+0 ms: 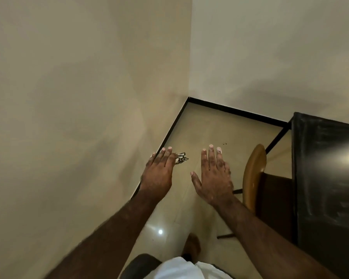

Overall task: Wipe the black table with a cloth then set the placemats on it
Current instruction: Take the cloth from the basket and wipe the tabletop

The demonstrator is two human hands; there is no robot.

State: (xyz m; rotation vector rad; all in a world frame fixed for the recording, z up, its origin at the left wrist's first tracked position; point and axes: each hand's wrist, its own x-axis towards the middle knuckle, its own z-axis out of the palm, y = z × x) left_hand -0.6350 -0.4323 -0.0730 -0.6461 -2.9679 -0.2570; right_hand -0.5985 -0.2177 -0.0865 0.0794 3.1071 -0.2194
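Black tabletop (328,178) at far right, glossy, with light glare on it. My left hand (159,172) and right hand (214,178) are out over the floor (210,127), side by side, fingers straight, holding nothing. Wooden chair (254,174) sits between right hand and tabletop. Small dark thing (181,158) by left fingertips, unclear.

The table (328,178) stands at the right, a chair (254,174) tucked against its left edge, walls behind.
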